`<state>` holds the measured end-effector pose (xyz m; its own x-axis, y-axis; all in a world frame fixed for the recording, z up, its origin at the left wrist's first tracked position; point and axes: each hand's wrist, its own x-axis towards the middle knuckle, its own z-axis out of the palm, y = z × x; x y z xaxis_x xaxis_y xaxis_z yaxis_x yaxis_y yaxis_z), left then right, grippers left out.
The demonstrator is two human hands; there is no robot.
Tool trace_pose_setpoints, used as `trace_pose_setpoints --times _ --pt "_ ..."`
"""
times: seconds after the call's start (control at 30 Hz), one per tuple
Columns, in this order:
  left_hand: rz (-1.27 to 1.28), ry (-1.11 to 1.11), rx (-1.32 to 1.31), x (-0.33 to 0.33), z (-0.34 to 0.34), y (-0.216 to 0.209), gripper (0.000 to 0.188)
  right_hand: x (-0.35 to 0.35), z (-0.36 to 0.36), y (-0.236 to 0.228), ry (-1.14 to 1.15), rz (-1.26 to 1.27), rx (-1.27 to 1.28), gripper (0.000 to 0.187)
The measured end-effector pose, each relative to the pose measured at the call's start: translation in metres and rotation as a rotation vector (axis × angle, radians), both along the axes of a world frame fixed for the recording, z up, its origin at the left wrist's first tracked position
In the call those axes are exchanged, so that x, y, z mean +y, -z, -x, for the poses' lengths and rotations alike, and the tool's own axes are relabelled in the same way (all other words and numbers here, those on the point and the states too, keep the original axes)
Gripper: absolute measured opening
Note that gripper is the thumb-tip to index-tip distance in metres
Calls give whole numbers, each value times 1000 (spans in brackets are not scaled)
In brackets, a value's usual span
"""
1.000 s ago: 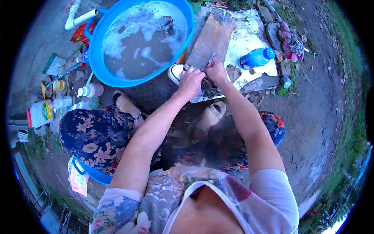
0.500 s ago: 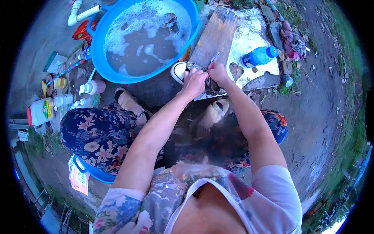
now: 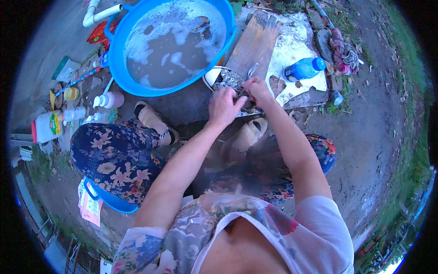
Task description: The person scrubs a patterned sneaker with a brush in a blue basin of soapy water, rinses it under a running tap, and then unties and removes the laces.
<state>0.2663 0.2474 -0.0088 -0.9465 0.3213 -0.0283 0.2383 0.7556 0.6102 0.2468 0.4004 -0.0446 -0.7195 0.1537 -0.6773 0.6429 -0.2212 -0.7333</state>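
Observation:
A sneaker (image 3: 231,78) with a white toe cap and a grey patterned upper lies at the near end of a wooden board, toe toward the tub. My left hand (image 3: 223,108) is on its near side, fingers curled over the upper and thumb out to the right. Pressed together above the shoe's opening, the fingers of my right hand (image 3: 258,92) pinch a shoelace. A pale loop of shoelace (image 3: 252,69) sticks up beyond them. Part of the shoe is hidden under both hands.
A blue tub (image 3: 119,61) of murky, foamy water, with a dark item floating in it, stands at the upper left. The wooden board (image 3: 256,41) rests on a white slab (image 3: 292,48). A blue bottle (image 3: 303,69) lies there. Several bottles, including a pink one (image 3: 109,100), line the left.
My left hand has drawn slightly back from the right one, its thumb now spread, uncovering more of the sneaker's patterned upper. The right hand stays nearly in place.

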Motion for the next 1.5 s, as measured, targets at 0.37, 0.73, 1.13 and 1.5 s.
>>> trace_pose_setpoints --times 0.37,0.73,1.13,1.5 --pt "-90 -2 -352 -33 -36 68 28 90 29 35 514 -213 38 13" --pt "-330 -272 -272 -34 -27 60 21 57 40 -98 -223 -962 652 36" --pt "-188 -195 -369 -23 0 53 21 -16 -27 -39 -1027 -1179 118 19" --pt "-391 -240 -259 2 5 38 24 42 -26 -11 -457 -795 383 19"
